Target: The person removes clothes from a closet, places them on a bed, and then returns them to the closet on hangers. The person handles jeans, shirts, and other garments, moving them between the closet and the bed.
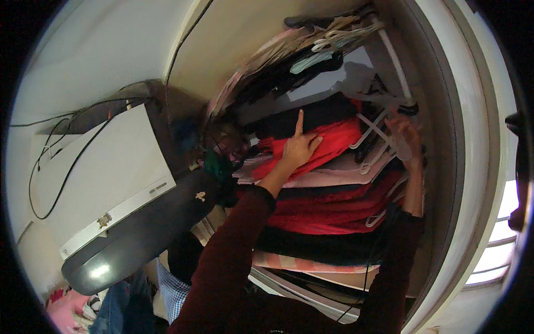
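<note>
My left hand lies against a bright red garment in the wardrobe, index finger stretched out and thumb apart; the other fingers are partly hidden. Farther right, my right hand is closed around a white plastic clothes hanger, slightly blurred, close to the end of the hanging rod. Another white hanger sticks out beside the red garment. A black garment hangs just beyond the red one. Nearer me hang a pale pink garment and several dark red ones.
More clothes hang on hangers at the back of the wardrobe. A metal rod runs along the right. To the left stands a white appliance with a dark front and loose cables. Piled clothes lie at the lower left.
</note>
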### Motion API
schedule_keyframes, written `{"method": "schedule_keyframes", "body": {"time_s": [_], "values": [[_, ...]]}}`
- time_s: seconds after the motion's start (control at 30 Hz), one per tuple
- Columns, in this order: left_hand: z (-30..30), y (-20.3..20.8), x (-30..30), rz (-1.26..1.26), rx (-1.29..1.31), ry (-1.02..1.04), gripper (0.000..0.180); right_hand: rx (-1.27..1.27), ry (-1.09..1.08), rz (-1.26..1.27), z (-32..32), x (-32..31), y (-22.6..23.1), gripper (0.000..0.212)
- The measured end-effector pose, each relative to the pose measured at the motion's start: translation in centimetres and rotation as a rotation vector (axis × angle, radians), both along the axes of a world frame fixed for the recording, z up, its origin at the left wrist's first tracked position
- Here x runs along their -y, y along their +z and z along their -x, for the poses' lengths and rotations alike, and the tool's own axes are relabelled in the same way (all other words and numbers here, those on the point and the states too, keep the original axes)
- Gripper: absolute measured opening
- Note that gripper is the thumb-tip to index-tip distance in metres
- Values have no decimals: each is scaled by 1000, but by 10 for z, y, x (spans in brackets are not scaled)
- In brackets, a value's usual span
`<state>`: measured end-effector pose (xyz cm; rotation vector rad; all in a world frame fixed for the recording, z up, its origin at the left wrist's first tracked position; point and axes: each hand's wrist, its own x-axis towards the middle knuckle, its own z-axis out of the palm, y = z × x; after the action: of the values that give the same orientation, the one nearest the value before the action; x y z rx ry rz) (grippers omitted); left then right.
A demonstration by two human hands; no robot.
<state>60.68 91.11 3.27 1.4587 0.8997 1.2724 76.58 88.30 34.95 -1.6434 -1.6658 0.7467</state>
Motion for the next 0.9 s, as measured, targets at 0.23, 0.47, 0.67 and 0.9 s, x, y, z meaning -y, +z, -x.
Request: {"method": "schedule_keyframes", "body": {"time_s": [0.23, 0.47, 0.67, 0.9], "values": [[-17, 8, 5, 24, -148, 330, 30, 393, 172, 7, -11, 7, 0, 11], [-23, 18, 119, -271, -132, 189, 46, 535, 152, 13, -11, 14, -15, 15], [-24, 31, 144, -227, -62, 76, 58, 710, 252, -83, -12, 19, -11, 16], [-14, 33, 148, -266, -140, 97, 66, 793, 240, -88, -18, 18, -15, 17]]}}
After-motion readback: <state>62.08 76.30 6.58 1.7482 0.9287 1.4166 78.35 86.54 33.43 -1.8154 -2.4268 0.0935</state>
